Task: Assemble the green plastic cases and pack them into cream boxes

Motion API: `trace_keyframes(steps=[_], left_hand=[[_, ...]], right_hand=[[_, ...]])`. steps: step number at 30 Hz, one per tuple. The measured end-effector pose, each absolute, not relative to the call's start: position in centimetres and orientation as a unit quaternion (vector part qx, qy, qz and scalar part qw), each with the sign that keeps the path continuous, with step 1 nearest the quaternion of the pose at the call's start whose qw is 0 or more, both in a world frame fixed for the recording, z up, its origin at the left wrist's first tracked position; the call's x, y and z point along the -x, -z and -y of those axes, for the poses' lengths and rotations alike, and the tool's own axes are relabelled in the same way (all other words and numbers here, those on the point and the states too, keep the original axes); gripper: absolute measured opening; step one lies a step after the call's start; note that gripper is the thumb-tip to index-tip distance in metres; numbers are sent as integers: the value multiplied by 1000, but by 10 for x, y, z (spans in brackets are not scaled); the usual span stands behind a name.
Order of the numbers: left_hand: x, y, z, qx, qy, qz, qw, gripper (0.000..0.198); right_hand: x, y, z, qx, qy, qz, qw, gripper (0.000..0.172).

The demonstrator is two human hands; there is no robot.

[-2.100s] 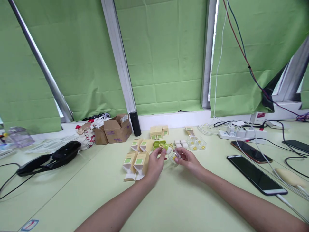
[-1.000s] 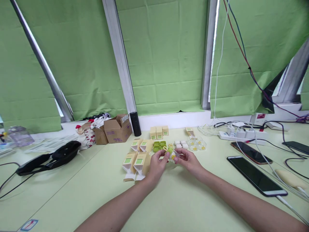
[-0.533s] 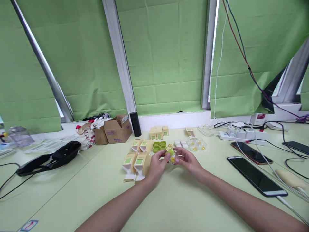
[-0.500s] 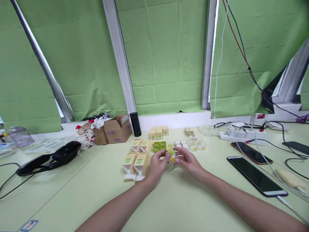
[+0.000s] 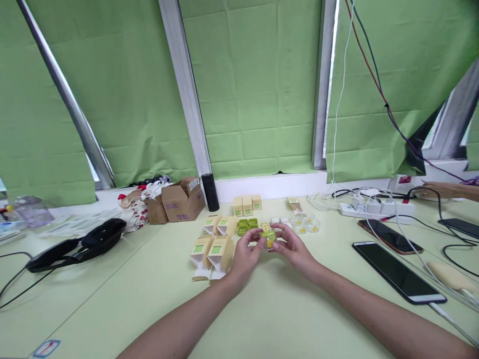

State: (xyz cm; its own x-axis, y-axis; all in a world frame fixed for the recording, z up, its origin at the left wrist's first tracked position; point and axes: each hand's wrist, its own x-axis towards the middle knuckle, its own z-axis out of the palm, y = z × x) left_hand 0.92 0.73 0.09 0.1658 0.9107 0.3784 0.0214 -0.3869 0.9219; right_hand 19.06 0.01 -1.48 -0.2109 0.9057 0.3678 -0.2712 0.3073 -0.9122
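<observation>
Between my two hands, just above the table, is a small clear container with a green top part and a yellow spot inside (image 5: 269, 241). My left hand (image 5: 247, 253) grips it from the left with thumb and fingers. From the right, my right hand (image 5: 294, 248) pinches it too. Beyond my left hand stand green square cups (image 5: 247, 226). White small pieces (image 5: 280, 221) lie behind the held container, partly hidden by my fingers. Similar clear containers with yellow spots (image 5: 307, 224) sit behind my right hand. Open cartons with green labels (image 5: 220, 248) stand left of my left hand.
Closed small cartons (image 5: 247, 204) and one opened carton (image 5: 295, 205) are farther back. A cardboard box (image 5: 183, 199) and a black cylinder (image 5: 210, 192) stand at the wall. Phones (image 5: 398, 271) and cables lie right. Another person's hand (image 5: 436, 189) reaches in at far right.
The held container has turned slightly and shifted a little to the right between my hands. Another person's hand has come into view at the far right.
</observation>
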Motion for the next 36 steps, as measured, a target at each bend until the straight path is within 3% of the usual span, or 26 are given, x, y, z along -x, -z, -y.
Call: trace_keyframes(steps=[18, 25, 32, 36], left_hand=[[-12, -9, 2, -665, -530, -365, 380, 41], [-10, -5, 2, -674, -543, -356, 353, 48], [-14, -5, 8, -676, -529, -339, 384, 45], [-14, -6, 8, -674, -528, -341, 389, 46]], right_hand=[[-192, 6, -1, 280, -498, 585, 576, 47], [-191, 4, 4, 225, -606, 499, 578, 52], [-198, 17, -9, 217, -653, 426, 588, 31], [-199, 19, -11, 218, -657, 418, 588, 29]])
